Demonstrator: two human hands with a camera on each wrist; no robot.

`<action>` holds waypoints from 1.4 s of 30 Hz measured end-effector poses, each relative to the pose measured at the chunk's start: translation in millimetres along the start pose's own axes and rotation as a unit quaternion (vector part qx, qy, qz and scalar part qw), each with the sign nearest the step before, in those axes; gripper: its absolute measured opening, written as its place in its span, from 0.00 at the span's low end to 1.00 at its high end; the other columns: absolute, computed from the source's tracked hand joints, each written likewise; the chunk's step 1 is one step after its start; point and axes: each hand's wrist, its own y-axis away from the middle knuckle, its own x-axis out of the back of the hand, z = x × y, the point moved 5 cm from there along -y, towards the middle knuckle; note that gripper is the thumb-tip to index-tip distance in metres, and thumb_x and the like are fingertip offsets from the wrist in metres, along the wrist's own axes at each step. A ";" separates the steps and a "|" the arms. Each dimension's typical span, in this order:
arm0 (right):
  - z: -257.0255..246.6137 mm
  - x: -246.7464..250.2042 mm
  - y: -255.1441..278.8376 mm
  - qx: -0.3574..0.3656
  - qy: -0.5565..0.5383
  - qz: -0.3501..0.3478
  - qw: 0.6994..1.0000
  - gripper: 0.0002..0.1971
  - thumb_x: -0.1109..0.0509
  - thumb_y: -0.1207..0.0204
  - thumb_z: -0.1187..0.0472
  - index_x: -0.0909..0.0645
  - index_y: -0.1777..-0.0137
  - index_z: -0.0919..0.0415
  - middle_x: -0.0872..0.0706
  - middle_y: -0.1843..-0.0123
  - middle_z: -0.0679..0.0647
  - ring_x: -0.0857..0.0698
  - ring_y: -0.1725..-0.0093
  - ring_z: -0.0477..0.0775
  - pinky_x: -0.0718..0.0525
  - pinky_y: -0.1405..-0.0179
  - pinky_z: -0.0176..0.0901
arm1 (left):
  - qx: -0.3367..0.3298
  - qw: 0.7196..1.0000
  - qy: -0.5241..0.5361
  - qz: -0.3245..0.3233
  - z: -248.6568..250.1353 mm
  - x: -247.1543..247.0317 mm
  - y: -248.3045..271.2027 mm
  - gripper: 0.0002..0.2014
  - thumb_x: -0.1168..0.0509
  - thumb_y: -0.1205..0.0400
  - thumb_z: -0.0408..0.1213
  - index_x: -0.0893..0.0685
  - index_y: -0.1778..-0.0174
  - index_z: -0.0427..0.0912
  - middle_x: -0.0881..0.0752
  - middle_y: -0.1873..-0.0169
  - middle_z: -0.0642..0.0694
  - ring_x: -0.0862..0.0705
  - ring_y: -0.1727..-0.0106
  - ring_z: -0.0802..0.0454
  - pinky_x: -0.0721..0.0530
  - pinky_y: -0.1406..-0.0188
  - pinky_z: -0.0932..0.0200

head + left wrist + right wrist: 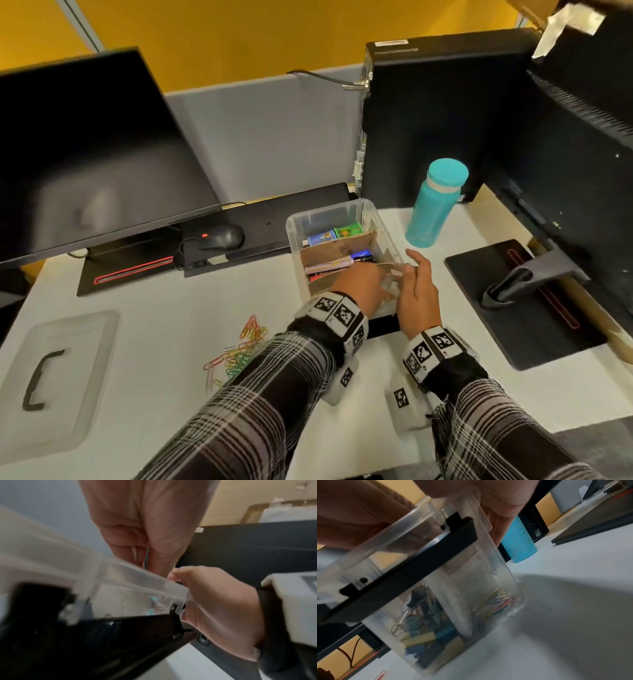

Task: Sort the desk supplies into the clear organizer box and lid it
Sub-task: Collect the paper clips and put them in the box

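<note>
The clear organizer box (368,212) stands mid-desk, split by cardboard dividers, with small colourful boxes (337,233) at the back and pens (342,263) in the middle. My left hand (363,284) reaches into the near compartment; its fingers (144,555) are curled together and pinch something thin that looks like paper clips. My right hand (416,274) grips the box's near right rim (137,574), thumb hooked over it. Through the wall (479,581) I see paper clips (501,599) and binder clips (418,601). Loose coloured paper clips (239,349) lie on the desk. The clear lid (58,373) lies far left.
A teal bottle (435,202) stands just right of the box. A monitor (85,154), mouse (221,236) and black keyboard (274,219) sit behind and to the left. A PC tower (428,120) and a second monitor's base (520,308) are on the right.
</note>
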 end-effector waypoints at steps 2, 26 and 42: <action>-1.9 -0.3 0.6 0.001 0.006 -0.006 1.000 0.18 0.54 0.13 0.52 0.35 0.26 0.49 0.20 0.44 0.49 0.20 0.46 0.51 0.26 0.45 0.41 | 0.005 0.999 -0.041 -0.034 2.1 -4.6 -8.0 0.16 0.37 0.20 0.32 0.19 0.35 0.39 0.14 0.43 0.37 0.16 0.43 0.39 0.18 0.43 0.49; -118.8 -109.0 97.6 0.344 0.195 -0.269 0.878 0.14 0.39 0.20 0.52 0.21 0.40 0.56 0.19 0.44 0.50 0.18 0.50 0.48 0.19 0.54 0.39 | 0.135 0.988 0.021 0.067 -244.8 23.0 160.9 0.22 0.30 0.25 0.55 0.21 0.36 0.59 0.20 0.45 0.59 0.19 0.53 0.63 0.15 0.51 0.58; 8.9 -189.6 108.3 0.011 0.358 -0.340 0.870 0.48 0.16 0.46 0.42 0.37 0.27 0.47 0.36 0.34 0.56 0.27 0.36 0.60 0.24 0.34 0.53 | 0.116 0.992 0.057 -0.005 -249.1 -34.0 169.1 0.29 0.31 0.23 0.47 0.29 0.27 0.46 0.26 0.41 0.47 0.19 0.46 0.48 0.23 0.45 0.59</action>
